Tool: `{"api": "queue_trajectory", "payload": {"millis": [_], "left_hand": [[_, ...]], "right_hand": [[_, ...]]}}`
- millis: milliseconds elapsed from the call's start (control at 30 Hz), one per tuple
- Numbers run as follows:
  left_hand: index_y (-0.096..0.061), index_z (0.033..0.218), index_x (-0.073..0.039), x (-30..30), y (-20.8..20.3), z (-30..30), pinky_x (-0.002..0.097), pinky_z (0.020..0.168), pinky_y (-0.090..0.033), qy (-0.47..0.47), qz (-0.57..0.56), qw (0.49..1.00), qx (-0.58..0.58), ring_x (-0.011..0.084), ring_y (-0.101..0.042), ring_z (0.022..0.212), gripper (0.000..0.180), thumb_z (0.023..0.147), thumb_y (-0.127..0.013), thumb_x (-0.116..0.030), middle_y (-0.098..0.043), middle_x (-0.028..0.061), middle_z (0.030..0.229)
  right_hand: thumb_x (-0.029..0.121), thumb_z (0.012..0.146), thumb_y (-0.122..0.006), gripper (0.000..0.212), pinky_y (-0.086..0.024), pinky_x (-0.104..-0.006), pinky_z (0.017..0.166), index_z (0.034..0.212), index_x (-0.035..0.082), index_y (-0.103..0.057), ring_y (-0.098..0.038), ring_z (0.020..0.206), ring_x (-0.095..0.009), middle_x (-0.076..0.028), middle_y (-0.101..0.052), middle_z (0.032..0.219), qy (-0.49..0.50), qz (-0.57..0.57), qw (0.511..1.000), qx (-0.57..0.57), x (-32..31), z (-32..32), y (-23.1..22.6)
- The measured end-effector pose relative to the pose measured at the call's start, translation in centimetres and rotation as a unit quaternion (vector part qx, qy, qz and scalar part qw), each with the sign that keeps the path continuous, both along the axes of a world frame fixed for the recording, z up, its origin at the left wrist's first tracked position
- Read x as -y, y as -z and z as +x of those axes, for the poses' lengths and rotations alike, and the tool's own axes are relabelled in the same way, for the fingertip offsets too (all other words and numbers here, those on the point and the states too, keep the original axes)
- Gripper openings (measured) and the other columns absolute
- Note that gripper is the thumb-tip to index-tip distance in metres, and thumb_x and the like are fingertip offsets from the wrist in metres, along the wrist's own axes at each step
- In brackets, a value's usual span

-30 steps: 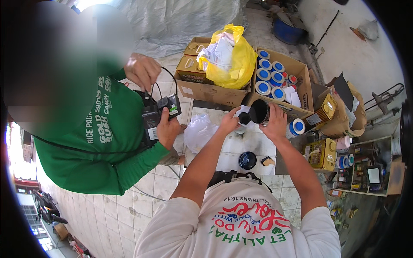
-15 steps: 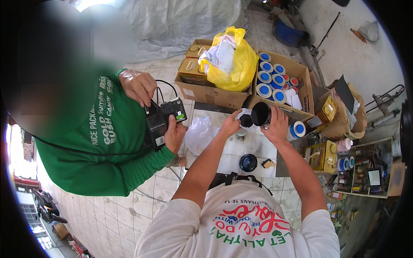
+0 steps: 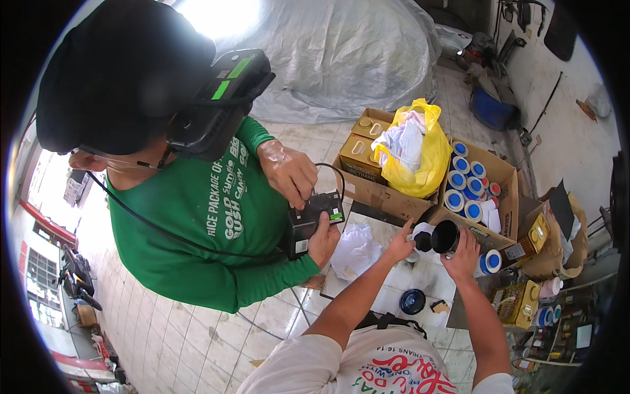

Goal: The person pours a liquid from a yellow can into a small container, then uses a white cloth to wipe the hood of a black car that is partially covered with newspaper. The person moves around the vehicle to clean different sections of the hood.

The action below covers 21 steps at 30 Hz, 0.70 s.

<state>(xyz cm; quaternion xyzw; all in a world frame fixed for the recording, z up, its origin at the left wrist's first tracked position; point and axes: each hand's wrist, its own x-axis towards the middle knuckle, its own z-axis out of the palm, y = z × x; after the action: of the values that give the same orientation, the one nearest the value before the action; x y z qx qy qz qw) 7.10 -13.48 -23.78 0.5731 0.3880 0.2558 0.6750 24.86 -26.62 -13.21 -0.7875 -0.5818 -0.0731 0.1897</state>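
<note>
Head view: both of the wearer's hands are out over the white-topped table (image 3: 394,279), each on its own vessel. Left hand (image 3: 401,245) has its fingers closed in on the left side of a small white cup (image 3: 421,228) with a black inside; the fingertips themselves are partly hidden, but it reads as a hold, not a hover. Right hand (image 3: 463,256) is curled around the right wall of an open black can (image 3: 445,236), fingers spread along the outside, nothing over the mouth. Can looks tipped a bit toward the cup; rims sit side by side, and I can't tell if they touch. Gripping from the outer sides probably keeps fingers off both rims and lets the two mouths come close. So: cup sits just right of the left fingers, can just left of the right fingers, both between the hands. Black round lid (image 3: 413,301) lies on the table on the wearer's side of the hands, apart from both; likely parked there to stay out of the way. Small tan-and-black scrap (image 3: 439,306) right beside it. Crumpled white cloth or plastic (image 3: 356,251) is left of the left forearm. Blue-capped tin (image 3: 489,262) stands just right of the right hand; carton (image 3: 502,177) of similar tins is beyond. Liquid level in either vessel: too dark to call.
</note>
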Motion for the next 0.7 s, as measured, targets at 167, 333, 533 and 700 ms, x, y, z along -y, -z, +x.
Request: {"api": "queue_trajectory", "payload": {"millis": [167, 333, 533, 700], "left_hand": [[-0.034, 0.165, -0.019, -1.0, 2.4, -0.7, 0.0312, 0.062, -0.058, 0.01, -0.022, 1.0, 0.007, 0.0158, -0.07, 0.073, 0.082, 0.091, -0.064, -0.003, -0.056, 0.0159, 0.152], [-0.051, 0.156, -0.014, -1.1, 1.1, -0.9, 0.0304, 0.063, -0.058, 0.037, -0.044, 0.998, -0.023, 0.0159, -0.07, 0.074, 0.067, 0.091, -0.063, -0.004, -0.069, 0.0108, 0.132], [-0.059, 0.149, -0.012, -0.8, 0.0, -1.2, 0.0316, 0.063, -0.057, 0.009, -0.063, 0.998, -0.02, 0.0157, -0.07, 0.073, 0.061, 0.089, -0.066, -0.008, -0.074, 0.0084, 0.117], [-0.06, 0.148, -0.01, -0.1, -1.2, -1.4, 0.0319, 0.064, -0.057, 0.004, -0.039, 0.999, -0.028, 0.0153, -0.07, 0.073, 0.06, 0.088, -0.068, -0.009, -0.073, 0.0073, 0.124]], "right_hand": [[0.023, 0.061, -0.093, 0.101, -0.039, -0.0527, 0.11, 0.147, 0.005, -0.042, -0.048, 0.138, -0.038, -0.018, -0.05, 0.147, 0.002, 0.003, 1.0, 0.031, -0.4, 0.2, 0.2], [0.023, 0.063, -0.093, 0.099, -0.038, -0.0523, 0.11, 0.147, 0.006, -0.042, -0.05, 0.136, -0.037, -0.017, -0.051, 0.147, -0.001, -0.001, 1.0, 0.027, -0.4, 0.4, -0.3], [0.022, 0.064, -0.093, 0.1, -0.037, -0.0518, 0.111, 0.148, 0.005, -0.042, -0.049, 0.137, -0.037, -0.018, -0.051, 0.147, -0.003, 0.012, 1.0, 0.017, -0.6, 0.3, -0.1], [0.023, 0.063, -0.093, 0.101, -0.038, -0.0507, 0.11, 0.148, 0.005, -0.042, -0.049, 0.137, -0.036, -0.017, -0.051, 0.148, 0.002, 0.009, 1.0, 0.004, -0.3, 0.1, 0.0]]}}
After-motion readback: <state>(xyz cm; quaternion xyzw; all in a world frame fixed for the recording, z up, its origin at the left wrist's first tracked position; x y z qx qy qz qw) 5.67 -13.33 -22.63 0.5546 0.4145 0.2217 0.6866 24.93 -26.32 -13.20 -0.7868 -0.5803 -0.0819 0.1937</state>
